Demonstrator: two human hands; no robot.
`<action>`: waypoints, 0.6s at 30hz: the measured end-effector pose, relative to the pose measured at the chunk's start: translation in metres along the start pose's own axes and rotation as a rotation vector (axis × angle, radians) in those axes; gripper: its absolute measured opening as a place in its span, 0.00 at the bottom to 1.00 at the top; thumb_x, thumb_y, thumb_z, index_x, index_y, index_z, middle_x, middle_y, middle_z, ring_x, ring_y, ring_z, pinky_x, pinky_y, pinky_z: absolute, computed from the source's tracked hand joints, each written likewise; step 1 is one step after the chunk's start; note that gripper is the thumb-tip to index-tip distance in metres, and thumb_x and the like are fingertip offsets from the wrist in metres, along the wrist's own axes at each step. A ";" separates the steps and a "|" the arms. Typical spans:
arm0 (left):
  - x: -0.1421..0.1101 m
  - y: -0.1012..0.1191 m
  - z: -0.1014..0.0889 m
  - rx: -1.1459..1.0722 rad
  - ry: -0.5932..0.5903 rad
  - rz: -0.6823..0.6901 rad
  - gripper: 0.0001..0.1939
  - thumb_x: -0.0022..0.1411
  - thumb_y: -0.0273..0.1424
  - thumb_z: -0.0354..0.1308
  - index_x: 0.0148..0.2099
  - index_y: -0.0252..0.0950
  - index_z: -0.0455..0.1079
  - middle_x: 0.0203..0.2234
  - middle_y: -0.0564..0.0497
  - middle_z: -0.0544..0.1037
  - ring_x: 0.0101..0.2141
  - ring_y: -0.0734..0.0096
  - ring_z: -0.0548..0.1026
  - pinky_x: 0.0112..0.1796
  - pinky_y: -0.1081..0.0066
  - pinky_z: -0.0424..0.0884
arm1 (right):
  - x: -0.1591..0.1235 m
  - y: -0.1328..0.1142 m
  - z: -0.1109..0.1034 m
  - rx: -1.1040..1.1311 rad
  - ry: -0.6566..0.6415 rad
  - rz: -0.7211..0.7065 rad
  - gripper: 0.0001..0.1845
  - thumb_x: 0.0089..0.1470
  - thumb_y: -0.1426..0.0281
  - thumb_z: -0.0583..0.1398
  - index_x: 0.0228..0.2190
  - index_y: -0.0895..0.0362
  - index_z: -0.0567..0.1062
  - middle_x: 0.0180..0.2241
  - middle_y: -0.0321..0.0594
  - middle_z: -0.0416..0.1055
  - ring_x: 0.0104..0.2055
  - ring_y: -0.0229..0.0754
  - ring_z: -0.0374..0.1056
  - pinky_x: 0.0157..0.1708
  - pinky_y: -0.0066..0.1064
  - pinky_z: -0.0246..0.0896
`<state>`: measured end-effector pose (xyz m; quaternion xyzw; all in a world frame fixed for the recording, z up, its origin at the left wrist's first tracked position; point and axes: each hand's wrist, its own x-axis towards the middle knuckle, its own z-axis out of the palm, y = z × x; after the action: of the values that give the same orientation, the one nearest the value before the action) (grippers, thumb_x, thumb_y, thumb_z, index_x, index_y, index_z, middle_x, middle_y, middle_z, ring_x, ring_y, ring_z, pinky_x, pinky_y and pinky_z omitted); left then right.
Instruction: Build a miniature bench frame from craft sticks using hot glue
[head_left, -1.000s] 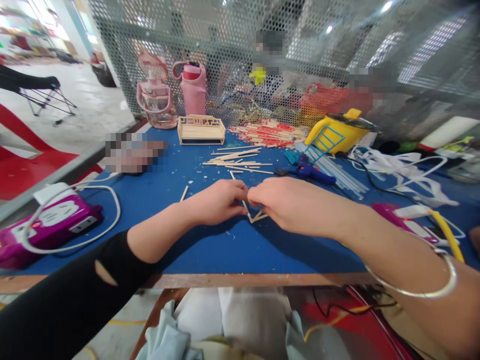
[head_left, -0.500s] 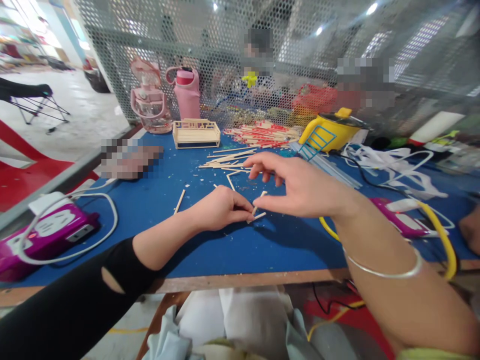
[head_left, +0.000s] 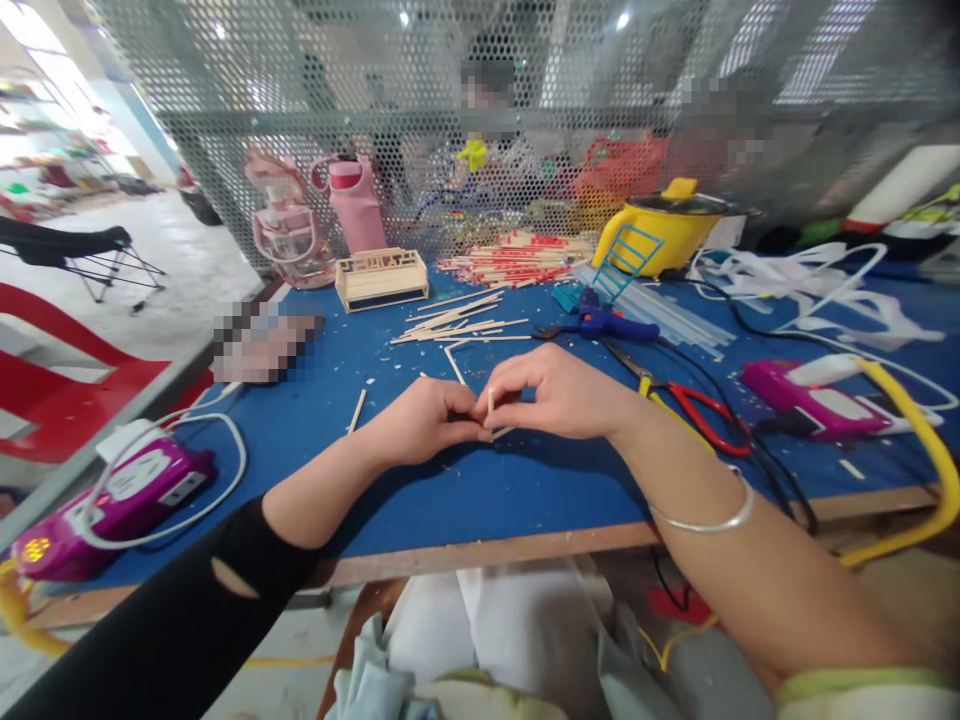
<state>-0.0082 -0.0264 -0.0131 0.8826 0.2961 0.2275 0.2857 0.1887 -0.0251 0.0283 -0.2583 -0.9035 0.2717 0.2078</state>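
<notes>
My left hand (head_left: 424,420) rests on the blue table (head_left: 480,480) with its fingers pinched on a small frame of thin wooden sticks (head_left: 501,432). My right hand (head_left: 559,395) meets it fingertip to fingertip and pinches a short wooden stick (head_left: 490,403) that stands upright at the frame. Most of the frame is hidden under both hands.
Loose wooden sticks (head_left: 457,325) lie behind the hands, red-tipped sticks (head_left: 517,260) farther back. A small wooden bench model (head_left: 381,278), a blue glue gun (head_left: 611,322), red-handled pliers (head_left: 694,410), a yellow pot (head_left: 667,225), pink bottles (head_left: 352,205) and purple power strips (head_left: 127,485) surround them. Mesh fences the back.
My right hand, spread open above the table half a second ago, has come back down and pinched a short stick against the frame. My left hand has stayed put.
</notes>
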 end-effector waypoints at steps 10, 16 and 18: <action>0.005 -0.013 0.007 0.263 0.046 0.128 0.11 0.61 0.32 0.54 0.32 0.34 0.75 0.28 0.48 0.74 0.32 0.71 0.71 0.33 0.74 0.65 | -0.001 0.000 0.000 -0.046 -0.048 0.110 0.08 0.51 0.70 0.58 0.31 0.58 0.78 0.27 0.35 0.76 0.28 0.35 0.68 0.30 0.25 0.56; 0.006 -0.010 0.006 0.281 0.022 0.125 0.11 0.62 0.32 0.53 0.31 0.34 0.75 0.29 0.48 0.73 0.31 0.73 0.70 0.32 0.75 0.64 | -0.003 0.003 -0.001 -0.024 -0.059 0.129 0.08 0.51 0.70 0.58 0.30 0.58 0.78 0.28 0.35 0.76 0.28 0.35 0.68 0.31 0.25 0.58; 0.006 -0.010 0.006 0.286 0.025 0.128 0.11 0.61 0.31 0.53 0.31 0.33 0.75 0.29 0.48 0.73 0.30 0.73 0.69 0.31 0.75 0.64 | -0.003 0.003 -0.001 -0.028 -0.057 0.132 0.08 0.51 0.70 0.58 0.30 0.58 0.78 0.28 0.35 0.76 0.29 0.35 0.68 0.31 0.25 0.58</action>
<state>-0.0047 -0.0181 -0.0228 0.9283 0.2723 0.2119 0.1383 0.1927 -0.0244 0.0260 -0.3126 -0.8937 0.2793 0.1599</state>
